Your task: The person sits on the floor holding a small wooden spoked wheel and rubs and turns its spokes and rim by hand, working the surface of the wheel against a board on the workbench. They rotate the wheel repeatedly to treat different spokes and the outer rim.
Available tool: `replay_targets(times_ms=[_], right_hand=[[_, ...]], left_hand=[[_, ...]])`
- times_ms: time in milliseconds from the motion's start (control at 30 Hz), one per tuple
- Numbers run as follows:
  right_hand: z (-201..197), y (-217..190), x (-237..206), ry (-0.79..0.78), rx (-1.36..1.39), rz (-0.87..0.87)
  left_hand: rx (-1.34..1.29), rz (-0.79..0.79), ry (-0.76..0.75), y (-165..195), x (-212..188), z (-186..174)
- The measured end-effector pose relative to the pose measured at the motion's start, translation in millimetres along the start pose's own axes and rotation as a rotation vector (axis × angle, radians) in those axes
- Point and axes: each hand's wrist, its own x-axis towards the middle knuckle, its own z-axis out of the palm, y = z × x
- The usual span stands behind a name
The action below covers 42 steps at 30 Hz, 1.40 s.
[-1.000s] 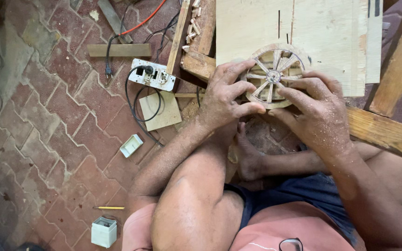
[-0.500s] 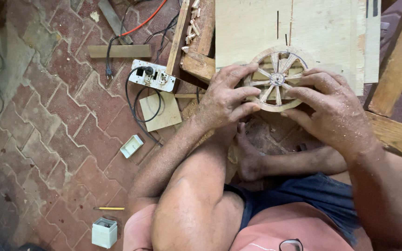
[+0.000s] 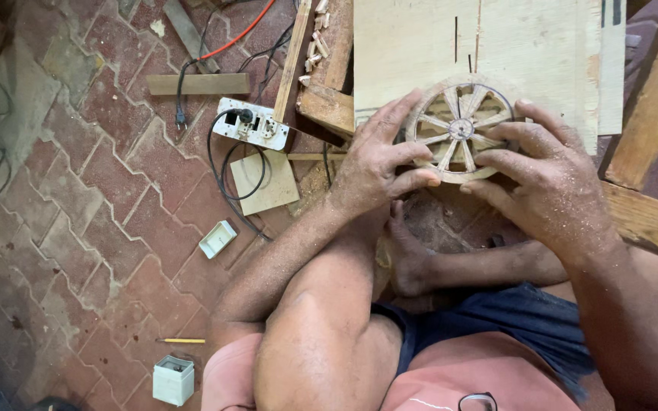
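Note:
A small round wooden wheel (image 3: 460, 128) with several spokes and a hub lies against a pale plywood board (image 3: 420, 46). My left hand (image 3: 378, 156) grips the wheel's left rim, fingers spread over it. My right hand (image 3: 546, 179) holds the right and lower rim, fingertips on the spokes. Both hands are dusted with sawdust. My bare foot (image 3: 409, 255) rests on the ground below the wheel.
A white power strip (image 3: 253, 123) with black cables lies on the red brick paving (image 3: 78, 190). Nearby are a square plywood scrap (image 3: 264, 183), a small white box (image 3: 217, 238), a pencil (image 3: 184, 340), a white cube (image 3: 173, 379), wood beams (image 3: 653, 99) at right.
The wheel and both hands have stayed together; the left fingers have shifted slightly along the rim and the right hand has turned a little on the wheel.

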Motion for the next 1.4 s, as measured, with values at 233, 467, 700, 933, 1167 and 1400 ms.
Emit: replay_targets(times_ms=[233,467,700,933,1167,1400], right_hand=[[3.9,3.1,-4.3,0.009,0.049,0.020],[4.6,2.9,-3.5,0.002,0.060,0.024],[2.5,1.9,-3.2,0.000,0.065,0.026],[2.2,-0.3,-6.6,-0.007,0.029,0.055],[-5.5,1.8,-5.1,0.002,0.061,0.064],[-16.2,2.0,-5.9,-0.011,0.071,0.077]], left_hand=[[-0.062,-0.040,-0.045,-3.6,-3.5,1.1],[0.017,-0.020,-0.043,-4.0,-2.9,-0.1],[0.004,-0.022,-0.034,-0.1,-2.8,-1.5],[0.000,-0.008,-0.023,-0.3,-4.0,-1.5],[-0.006,-0.017,-0.010,6.3,2.6,-0.4],[0.000,-0.013,-0.006,14.6,8.4,-0.6]])
